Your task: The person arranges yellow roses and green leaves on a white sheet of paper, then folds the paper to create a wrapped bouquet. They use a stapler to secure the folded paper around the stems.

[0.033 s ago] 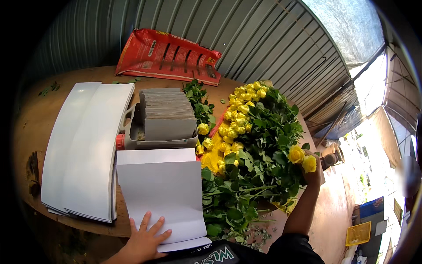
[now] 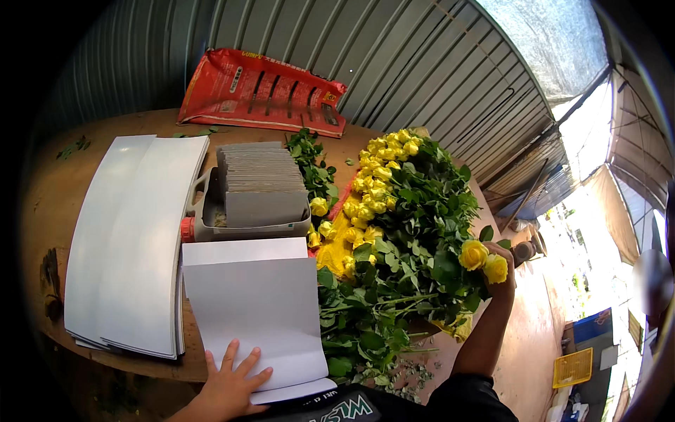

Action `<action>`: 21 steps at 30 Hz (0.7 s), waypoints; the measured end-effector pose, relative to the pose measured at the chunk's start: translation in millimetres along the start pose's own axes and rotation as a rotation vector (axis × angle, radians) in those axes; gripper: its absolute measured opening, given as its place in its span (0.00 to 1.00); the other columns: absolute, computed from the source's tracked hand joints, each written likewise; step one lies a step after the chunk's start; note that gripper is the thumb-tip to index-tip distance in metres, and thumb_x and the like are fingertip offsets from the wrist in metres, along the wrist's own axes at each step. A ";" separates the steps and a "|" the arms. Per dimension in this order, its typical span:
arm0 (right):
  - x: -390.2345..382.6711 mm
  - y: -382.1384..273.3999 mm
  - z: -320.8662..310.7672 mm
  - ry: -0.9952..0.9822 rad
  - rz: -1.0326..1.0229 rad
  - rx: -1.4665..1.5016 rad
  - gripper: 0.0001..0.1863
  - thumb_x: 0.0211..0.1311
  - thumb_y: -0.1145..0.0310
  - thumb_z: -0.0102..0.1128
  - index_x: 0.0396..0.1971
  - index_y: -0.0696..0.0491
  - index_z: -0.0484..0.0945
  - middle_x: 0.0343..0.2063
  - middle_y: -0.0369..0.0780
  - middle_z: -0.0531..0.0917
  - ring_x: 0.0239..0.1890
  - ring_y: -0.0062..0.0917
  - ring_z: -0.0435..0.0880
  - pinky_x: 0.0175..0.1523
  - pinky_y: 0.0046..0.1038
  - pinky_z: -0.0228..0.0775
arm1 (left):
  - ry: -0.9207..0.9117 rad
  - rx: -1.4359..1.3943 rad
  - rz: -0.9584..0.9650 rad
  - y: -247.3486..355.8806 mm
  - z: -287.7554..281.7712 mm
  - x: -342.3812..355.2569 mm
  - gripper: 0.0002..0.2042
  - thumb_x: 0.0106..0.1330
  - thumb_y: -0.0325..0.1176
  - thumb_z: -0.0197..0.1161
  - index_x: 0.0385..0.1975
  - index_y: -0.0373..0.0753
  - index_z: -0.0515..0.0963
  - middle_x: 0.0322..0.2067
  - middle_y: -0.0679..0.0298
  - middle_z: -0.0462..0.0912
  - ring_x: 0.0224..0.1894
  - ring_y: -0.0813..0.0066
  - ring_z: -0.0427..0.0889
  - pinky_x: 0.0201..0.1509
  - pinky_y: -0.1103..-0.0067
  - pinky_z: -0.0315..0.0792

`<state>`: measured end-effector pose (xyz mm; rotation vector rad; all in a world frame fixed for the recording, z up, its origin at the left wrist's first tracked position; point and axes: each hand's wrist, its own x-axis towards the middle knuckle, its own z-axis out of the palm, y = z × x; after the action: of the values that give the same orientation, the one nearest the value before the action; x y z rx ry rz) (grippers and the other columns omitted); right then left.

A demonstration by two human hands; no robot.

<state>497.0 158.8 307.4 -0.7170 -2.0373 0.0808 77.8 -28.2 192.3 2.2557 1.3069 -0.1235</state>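
Observation:
My left hand lies with fingers spread on a folded white paper sheet at the table's near edge. Out to the right, my right hand is closed around two yellow roses, whose blooms hide most of its fingers. Their stems cannot be told apart from the leaves. Beside that hand is a big heap of yellow roses, blooms to the left and dark green leaves to the right. More leafy stems lie between the paper and my right arm.
Left of the paper lies a stack of long white sheets. Behind it, a cut-open plastic jug with a red cap holds grey cards. A red bag lies against the corrugated wall. A yellow crate stands at the far right.
The whole view has shifted very slightly. Both hands keep the same places on the paper and at the roses.

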 end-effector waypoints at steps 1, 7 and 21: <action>3.8 -9.5 -18.2 -0.259 0.099 0.061 0.10 0.49 0.76 0.57 0.34 0.59 0.73 0.32 0.48 0.77 0.31 0.30 0.77 0.38 0.25 0.69 | -0.003 -0.007 -0.007 1.2 -1.2 -0.8 0.31 0.45 0.60 0.58 0.51 0.54 0.68 0.59 0.55 0.54 0.62 0.41 0.42 0.50 0.37 0.43; -3.7 -71.4 -9.1 -0.145 0.350 0.316 0.08 0.54 0.70 0.48 0.28 0.61 0.70 0.27 0.49 0.78 0.26 0.25 0.78 0.34 0.21 0.70 | 0.031 -0.007 0.040 0.6 -7.0 4.6 0.28 0.53 0.60 0.51 0.51 0.54 0.68 0.59 0.57 0.56 0.61 0.43 0.45 0.50 0.39 0.47; -36.2 -201.1 220.2 -1.146 0.354 -0.037 0.13 0.40 0.71 0.59 0.31 0.53 0.75 0.25 0.42 0.78 0.29 0.39 0.77 0.34 0.33 0.69 | -0.005 -0.477 0.281 -63.7 -15.6 34.2 0.16 0.57 0.41 0.56 0.42 0.41 0.74 0.47 0.64 0.71 0.46 0.67 0.70 0.48 0.75 0.64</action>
<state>242.6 22.5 224.0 -1.2194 -2.9358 0.8199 40.2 31.2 169.3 1.9900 0.8862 0.2572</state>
